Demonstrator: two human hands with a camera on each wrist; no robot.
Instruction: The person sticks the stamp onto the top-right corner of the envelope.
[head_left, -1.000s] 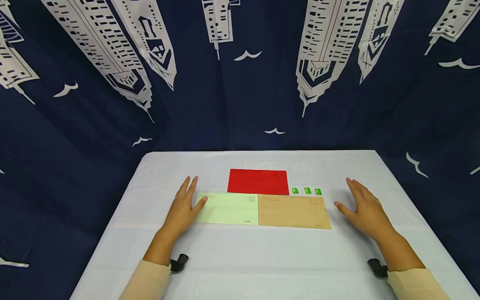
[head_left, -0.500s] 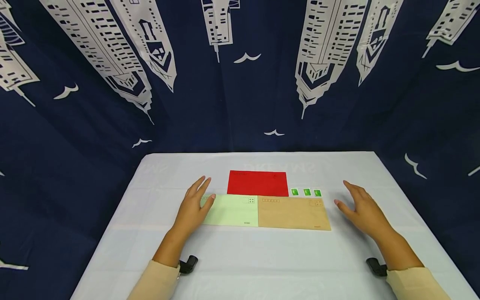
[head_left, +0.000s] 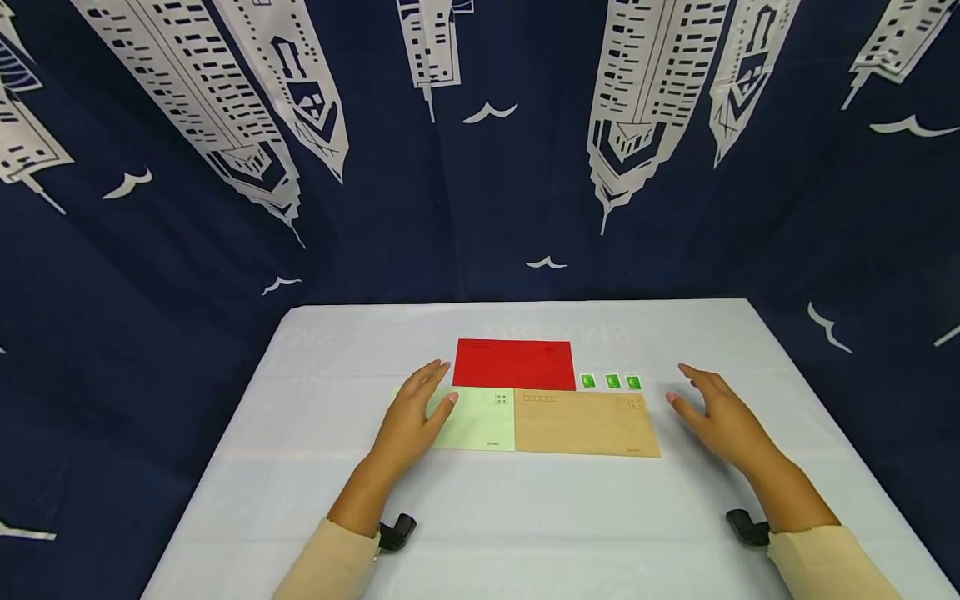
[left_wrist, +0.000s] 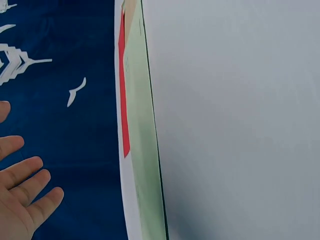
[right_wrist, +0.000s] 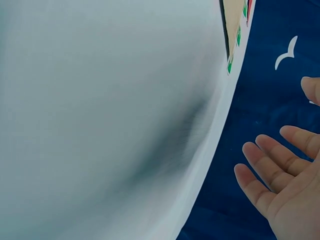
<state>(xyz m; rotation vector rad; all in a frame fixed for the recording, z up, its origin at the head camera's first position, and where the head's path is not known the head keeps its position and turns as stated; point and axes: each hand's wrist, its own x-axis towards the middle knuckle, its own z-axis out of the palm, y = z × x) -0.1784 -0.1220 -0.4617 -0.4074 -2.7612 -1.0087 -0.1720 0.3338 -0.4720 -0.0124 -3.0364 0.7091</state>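
Note:
In the head view my left hand [head_left: 411, 417] is over the left part of a pale green envelope [head_left: 480, 425], covering some of it, fingers extended and thumb apart. The left wrist view shows the fingers spread with nothing in them. My right hand [head_left: 720, 421] is to the right of a tan envelope [head_left: 585, 423], its fingers extended and holding nothing, as the right wrist view confirms. The two envelopes lie side by side, edges meeting. Behind them lies a red envelope [head_left: 513, 363]. Several small green stamps, among them a middle stamp [head_left: 613, 381], sit in a row right of the red one.
A white-covered table [head_left: 555, 517] carries everything, its far edge meeting a dark blue cloth [head_left: 450, 208] printed with white buildings and birds. Black wrist cameras show at both wrists, such as the left camera [head_left: 397, 532].
My left hand has moved to the right across the green envelope, covering more of its left part. The right hand has shifted only slightly. The envelopes and stamps have stayed in place.

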